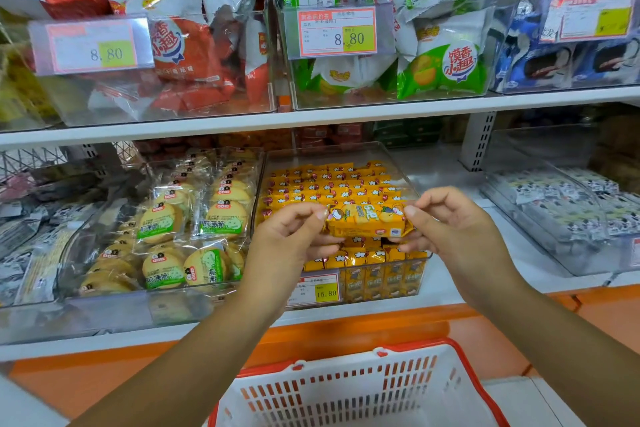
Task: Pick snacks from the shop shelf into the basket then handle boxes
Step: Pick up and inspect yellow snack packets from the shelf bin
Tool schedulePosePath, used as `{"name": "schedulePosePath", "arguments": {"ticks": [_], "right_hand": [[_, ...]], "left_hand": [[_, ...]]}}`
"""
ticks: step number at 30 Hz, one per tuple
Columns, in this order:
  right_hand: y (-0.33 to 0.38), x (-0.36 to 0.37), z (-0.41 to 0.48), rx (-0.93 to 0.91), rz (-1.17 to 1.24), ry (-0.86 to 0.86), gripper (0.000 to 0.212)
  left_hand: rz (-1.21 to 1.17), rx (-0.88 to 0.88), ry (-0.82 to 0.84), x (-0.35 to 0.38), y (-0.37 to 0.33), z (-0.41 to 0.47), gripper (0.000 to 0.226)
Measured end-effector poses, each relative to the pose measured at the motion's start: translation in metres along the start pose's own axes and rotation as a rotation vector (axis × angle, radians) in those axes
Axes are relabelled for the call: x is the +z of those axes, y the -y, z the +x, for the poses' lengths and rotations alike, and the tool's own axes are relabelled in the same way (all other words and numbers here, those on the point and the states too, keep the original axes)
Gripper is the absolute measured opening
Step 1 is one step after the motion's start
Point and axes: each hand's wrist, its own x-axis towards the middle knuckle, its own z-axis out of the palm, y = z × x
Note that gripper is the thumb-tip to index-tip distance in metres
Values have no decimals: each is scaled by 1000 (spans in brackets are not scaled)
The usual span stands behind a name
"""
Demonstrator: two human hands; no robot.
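I hold a small yellow snack packet (367,220) level above a clear bin (398,282) packed with several more of the same yellow packets. My left hand (291,239) pinches the packet's left end and my right hand (453,222) pinches its right end. Below, at the bottom middle, stands a white basket with a red rim (349,392); the part of its inside that shows holds nothing.
A clear bin of round biscuits in green-labelled wrappers (162,243) sits left of the yellow bin. Bins of black-and-white packets (568,215) lie right. The upper shelf (311,118) carries red bags (180,45), green bags (433,66) and blue packs (568,62). An orange ledge (346,329) runs below.
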Motion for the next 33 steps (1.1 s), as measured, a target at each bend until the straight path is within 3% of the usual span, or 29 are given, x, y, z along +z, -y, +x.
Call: {"name": "schedulePosePath", "arguments": {"ticks": [1, 5, 17, 21, 24, 28, 30, 33], "right_hand": [[1, 1, -1, 11, -3, 28, 2], [0, 0, 1, 77, 35, 136, 28], [-3, -5, 5, 160, 200, 202, 28], [-1, -9, 8, 209, 304, 258, 41], [-3, -10, 8, 184, 276, 255, 49], [-3, -6, 7, 168, 229, 184, 32], [-3, -5, 7, 157, 227, 177, 16], [-3, -4, 6, 157, 244, 154, 12]], "left_hand": [[1, -2, 0, 0, 0, 0, 12], [-75, -37, 56, -6, -1, 3, 20], [-119, -99, 103, -14, 0, 10, 19], [-155, -91, 160, -19, 0, 12, 34], [-100, -84, 132, -21, 1, 13, 28], [27, -48, 97, -18, 5, 12, 5], [45, -35, 101, -15, 5, 11, 17], [70, -20, 97, -10, 2, 7, 20]]}}
